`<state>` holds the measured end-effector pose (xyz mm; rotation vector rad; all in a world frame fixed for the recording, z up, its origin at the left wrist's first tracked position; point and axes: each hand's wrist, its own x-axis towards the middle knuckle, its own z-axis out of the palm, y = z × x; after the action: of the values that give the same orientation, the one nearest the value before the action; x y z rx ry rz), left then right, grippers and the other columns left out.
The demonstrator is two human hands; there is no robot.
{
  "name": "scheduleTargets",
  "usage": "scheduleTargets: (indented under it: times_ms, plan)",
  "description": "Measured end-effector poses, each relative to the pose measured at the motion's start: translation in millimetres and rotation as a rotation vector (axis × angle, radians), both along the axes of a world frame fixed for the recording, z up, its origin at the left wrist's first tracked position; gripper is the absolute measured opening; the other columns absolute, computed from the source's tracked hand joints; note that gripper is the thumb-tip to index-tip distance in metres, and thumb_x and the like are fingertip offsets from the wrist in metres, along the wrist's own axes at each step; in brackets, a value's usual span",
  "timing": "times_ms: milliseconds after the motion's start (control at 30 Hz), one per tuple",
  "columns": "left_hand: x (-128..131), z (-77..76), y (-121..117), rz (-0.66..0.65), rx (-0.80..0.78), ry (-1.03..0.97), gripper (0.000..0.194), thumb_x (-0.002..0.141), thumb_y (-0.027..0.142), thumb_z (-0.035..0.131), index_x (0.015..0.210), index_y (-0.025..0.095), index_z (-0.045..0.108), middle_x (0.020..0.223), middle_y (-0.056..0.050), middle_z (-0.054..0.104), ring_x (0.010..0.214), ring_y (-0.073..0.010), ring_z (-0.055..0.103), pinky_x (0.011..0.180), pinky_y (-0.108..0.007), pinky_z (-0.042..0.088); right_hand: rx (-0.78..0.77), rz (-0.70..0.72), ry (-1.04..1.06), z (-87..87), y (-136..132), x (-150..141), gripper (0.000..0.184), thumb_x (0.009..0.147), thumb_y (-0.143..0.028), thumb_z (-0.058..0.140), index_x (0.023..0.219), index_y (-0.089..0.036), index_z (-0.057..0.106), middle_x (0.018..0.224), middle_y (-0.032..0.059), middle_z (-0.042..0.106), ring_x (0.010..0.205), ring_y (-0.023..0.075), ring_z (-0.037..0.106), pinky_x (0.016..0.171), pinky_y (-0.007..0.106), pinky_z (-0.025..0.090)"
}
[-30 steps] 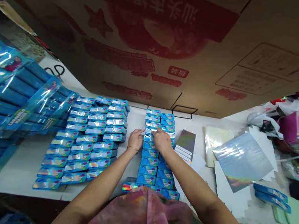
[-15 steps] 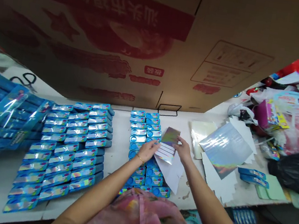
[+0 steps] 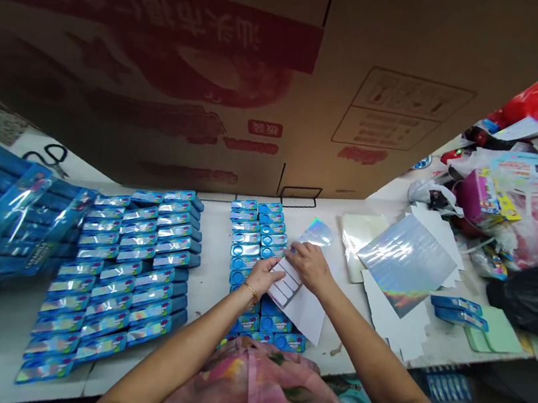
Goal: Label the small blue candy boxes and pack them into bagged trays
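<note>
- Left fingers (image 3: 278,275) grip the striped sheet (image 3: 287,290) at its left edge.
- Right fingers (image 3: 298,247) curl over its top; pinching or not, I cannot tell.
- The sheet sits above blue boxes (image 3: 289,342) on the bench (image 3: 215,241).

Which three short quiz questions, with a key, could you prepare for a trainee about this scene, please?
1. True or false: the black bag lies to the right of the large silvery sheet.
2. What does the left hand hold? (a) scissors (b) a sheet with white strips (c) the black bag
3. Fill in: The bracelet is on the ___ wrist.

Key: 1 true; 2 b; 3 left.
</note>
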<state>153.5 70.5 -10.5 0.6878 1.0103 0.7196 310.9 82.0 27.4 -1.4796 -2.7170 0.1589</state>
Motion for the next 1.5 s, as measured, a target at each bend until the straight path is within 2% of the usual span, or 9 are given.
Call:
scheduleTargets:
  times_ms: [200,367,467,533,700,833,967,1167,1500]
  plan:
    - [-6.7,-0.2,-2.7,-0.038,-0.081,-0.079,0.044,0.054,0.023,0.066,0.097,0.013,0.062,0.07,-0.003,0.067,0.058,-0.0155,0.06,0.06,-0.029,0.047,0.042,0.206,0.028,-13.9,-1.9,6.0,0.029,0.088,-0.015,0.035,0.111,-0.018,0.053,0.115,0.0099,0.053,0.09,0.0175,0.046,0.076,0.033,0.036]
    - [-7.1,-18.2,7.3,-0.005,0.14,0.279,0.032,0.058,0.014,0.058,0.089,0.015,0.064,0.075,-0.003,0.067,0.067,-0.0179,0.061,0.063,-0.031,0.048,-0.008,-0.036,0.147,22.7,-11.8,-3.8,0.021,0.086,-0.02,0.039,0.085,-0.017,0.06,0.099,0.0086,0.058,0.085,0.0165,0.051,0.074,0.03,0.038]
    - [-10.7,-26.5,13.1,0.036,0.245,0.409,0.033,0.054,0.011,0.06,0.086,0.018,0.065,0.083,-0.003,0.067,0.079,-0.0199,0.059,0.071,-0.033,0.047,-0.136,-0.224,0.36,47.1,-10.3,-18.3,0.017,0.083,-0.021,0.042,0.08,-0.018,0.058,0.089,0.0052,0.058,0.076,0.0131,0.053,0.07,0.025,0.04]
    - [-16.0,-27.7,12.4,0.085,0.283,0.416,0.04,0.052,0.013,0.063,0.091,0.019,0.064,0.091,-0.004,0.065,0.084,-0.02,0.058,0.075,-0.032,0.046,-0.241,-0.338,0.542,49.2,-4.1,-29.8,0.013,0.079,-0.022,0.046,0.074,-0.019,0.058,0.082,0.0023,0.058,0.067,0.0108,0.052,0.064,0.022,0.04]
    - [-42.0,-13.7,0.5,0.397,0.128,0.176,0.038,0.067,0.034,0.054,0.099,0.015,0.06,0.1,-0.008,0.062,0.089,-0.0171,0.058,0.076,-0.03,0.046,-0.581,-0.661,0.957,11.9,15.0,-60.2,0.016,0.07,-0.031,0.051,0.066,-0.017,0.057,0.055,-0.0025,0.053,0.048,0.0097,0.047,0.047,0.02,0.036]
    - [-63.4,-4.3,-3.5,0.472,-0.019,0.07,0.047,0.071,0.05,0.048,0.097,0.013,0.058,0.091,-0.009,0.063,0.078,-0.014,0.06,0.071,-0.028,0.047,-0.656,-0.787,1.081,-16.5,17.4,-82.2,0.021,0.066,-0.036,0.054,0.065,-0.016,0.058,0.048,-0.0038,0.05,0.046,0.0108,0.048,0.045,0.02,0.035]
    - [-78.0,-19.0,2.6,0.509,0.056,0.238,0.052,0.055,0.037,0.067,0.1,0.013,0.056,0.082,-0.004,0.064,0.065,-0.0105,0.057,0.064,-0.025,0.046,-0.596,-0.836,1.016,-35.7,13.7,-101.7,0.022,0.066,-0.037,0.055,0.066,-0.016,0.061,0.051,-0.0031,0.056,0.048,0.0117,0.051,0.051,0.022,0.04]
    - [-105.9,-47.8,23.8,0.468,0.206,0.445,0.042,0.056,0.019,0.063,0.097,0.014,0.058,0.078,-0.002,0.061,0.063,-0.0109,0.057,0.064,-0.026,0.047,-0.399,-0.831,0.803,-53.0,12.1,-127.1,0.018,0.072,-0.03,0.052,0.07,-0.018,0.064,0.073,0.0017,0.065,0.069,0.0139,0.058,0.065,0.022,0.042]
    - [-109.7,-57.5,30.8,0.428,0.343,0.744,0.032,0.064,0.017,0.053,0.096,0.015,0.057,0.069,0.001,0.057,0.057,-0.01,0.054,0.063,-0.024,0.046,-0.347,-0.81,0.58,-58.2,20.0,-136.6,0.019,0.077,-0.027,0.049,0.075,-0.017,0.065,0.077,0.0037,0.064,0.071,0.0144,0.057,0.065,0.022,0.04]
